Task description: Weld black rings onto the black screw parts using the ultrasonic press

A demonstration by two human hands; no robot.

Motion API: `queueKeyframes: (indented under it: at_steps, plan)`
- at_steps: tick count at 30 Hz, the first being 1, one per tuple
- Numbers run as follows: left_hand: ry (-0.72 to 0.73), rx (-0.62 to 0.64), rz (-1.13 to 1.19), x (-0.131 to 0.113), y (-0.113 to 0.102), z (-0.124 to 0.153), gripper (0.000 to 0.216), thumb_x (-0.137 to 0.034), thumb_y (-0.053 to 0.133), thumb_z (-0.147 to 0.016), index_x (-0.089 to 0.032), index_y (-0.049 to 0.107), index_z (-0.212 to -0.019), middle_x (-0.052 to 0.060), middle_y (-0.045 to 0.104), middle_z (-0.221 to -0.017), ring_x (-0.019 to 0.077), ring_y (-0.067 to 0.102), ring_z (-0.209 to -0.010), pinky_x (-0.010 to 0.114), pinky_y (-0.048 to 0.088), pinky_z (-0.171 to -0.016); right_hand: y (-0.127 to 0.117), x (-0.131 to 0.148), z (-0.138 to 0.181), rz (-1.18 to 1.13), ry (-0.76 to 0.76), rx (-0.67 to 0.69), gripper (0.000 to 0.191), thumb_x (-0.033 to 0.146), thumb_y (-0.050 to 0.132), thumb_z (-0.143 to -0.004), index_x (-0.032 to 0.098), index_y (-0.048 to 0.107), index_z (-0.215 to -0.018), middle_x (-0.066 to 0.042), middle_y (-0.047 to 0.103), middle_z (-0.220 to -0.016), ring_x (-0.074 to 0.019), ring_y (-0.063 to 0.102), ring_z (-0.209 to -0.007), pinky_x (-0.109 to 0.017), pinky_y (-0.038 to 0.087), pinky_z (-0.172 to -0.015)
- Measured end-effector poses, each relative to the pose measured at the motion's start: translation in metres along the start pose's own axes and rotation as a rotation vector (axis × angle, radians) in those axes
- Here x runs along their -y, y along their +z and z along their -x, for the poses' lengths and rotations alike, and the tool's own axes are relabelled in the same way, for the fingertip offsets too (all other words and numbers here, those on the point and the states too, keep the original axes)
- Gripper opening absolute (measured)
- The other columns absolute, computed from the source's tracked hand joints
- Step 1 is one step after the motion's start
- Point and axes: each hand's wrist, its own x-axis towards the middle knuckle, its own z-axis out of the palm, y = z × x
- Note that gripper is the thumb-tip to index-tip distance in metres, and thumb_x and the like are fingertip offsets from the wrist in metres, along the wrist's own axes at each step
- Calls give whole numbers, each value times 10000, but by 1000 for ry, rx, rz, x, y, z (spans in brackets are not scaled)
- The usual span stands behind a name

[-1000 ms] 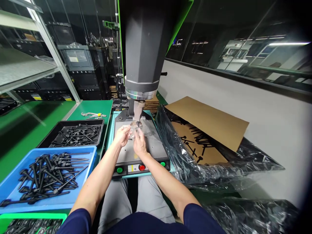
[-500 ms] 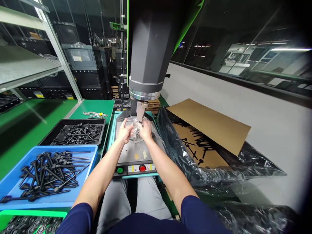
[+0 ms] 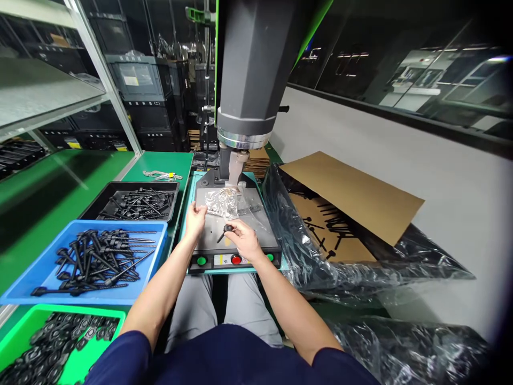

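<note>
My right hand (image 3: 245,239) pinches a black part with a round head and a short shaft (image 3: 222,235), held over the front of the grey machine plate (image 3: 208,248). My left hand (image 3: 195,220) is by the plate's left edge, fingers curled together, close to the crumpled clear plastic film (image 3: 221,202). Whatever those fingers may hold is hidden. The film lies around the fixture, below the pale tool tip (image 3: 235,171) of the press head (image 3: 246,125).
On the left stand a black tray (image 3: 90,209) and a blue tray (image 3: 24,289) of black screw-like parts, and a green tray (image 3: 80,366) of small black pieces. Right is a plastic-lined box (image 3: 286,230) with a cardboard sheet (image 3: 360,198). Buttons (image 3: 236,260) line the front.
Both hands have come back from under the tool tip toward me and moved apart. The black part now shows in my right hand, and the film and fixture are uncovered.
</note>
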Motion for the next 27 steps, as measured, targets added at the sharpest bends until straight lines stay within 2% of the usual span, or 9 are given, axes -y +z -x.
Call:
queueKeyframes:
  at_steps: [2,4,8,12,16,18,20,24,27]
  plan:
    - [115,70,-100,8,-22,23,539,-334,691,-813,-164,570,-1309,116,685,-1128,215,654,-1060,370,496,-967,-1,1,-3,-85,36,-32,329,409,699,-810,209,708,-1072,-50,680,-965,-167,625,-806,-296,556,-714]
    - [110,275,-193,16,-41,51,413,-348,701,-799,-175,667,-1173,114,709,-1129,244,653,-1098,398,472,-1018,2,1,-8,-164,87,-48,360,442,692,-811,202,691,-1079,-35,677,-884,-158,623,-730,-315,568,-709]
    - [7,550,-255,26,-63,103,273,-391,700,-796,-192,728,-980,79,744,-929,250,702,-911,393,555,-867,18,6,-14,-255,131,6,377,460,707,-797,197,687,-1066,-28,665,-849,-155,622,-691,-332,583,-692]
    - [-76,364,-58,23,-72,126,326,-442,754,-744,-159,698,-895,76,736,-845,212,707,-749,355,586,-742,31,19,-13,-319,193,108,523,473,751,-760,215,650,-1204,-60,667,-1020,-159,646,-760,-335,591,-689]
    - [-60,-123,246,10,-99,121,428,-347,837,-683,-132,655,-1005,91,746,-925,185,732,-766,312,600,-765,15,23,-3,-300,282,143,513,482,774,-737,207,671,-1157,-63,686,-987,-166,664,-776,-344,583,-709]
    - [-18,-355,399,2,-112,114,335,-264,789,-744,-141,627,-1010,85,746,-944,165,737,-775,273,601,-752,-2,22,3,-264,316,116,473,497,768,-739,190,690,-1091,-52,697,-895,-165,667,-738,-339,574,-693]
    - [-41,-469,509,-5,-117,112,192,-196,705,-813,-136,604,-964,97,747,-932,162,741,-798,252,602,-744,-22,20,9,-211,334,64,445,510,756,-748,176,698,-1037,-53,709,-844,-159,662,-699,-323,564,-662]
    - [-258,-274,474,-7,-101,129,315,-122,714,-776,-125,601,-1071,120,748,-945,151,726,-713,229,591,-634,-72,12,12,-80,327,-96,434,541,748,-733,159,710,-935,-62,716,-764,-139,620,-597,-277,527,-549]
    - [-340,-88,352,3,-88,153,486,-217,821,-696,-117,622,-1128,117,742,-963,135,693,-661,209,553,-561,-127,0,0,46,306,-311,448,553,749,-701,149,709,-891,-60,700,-707,-126,589,-542,-249,495,-486]
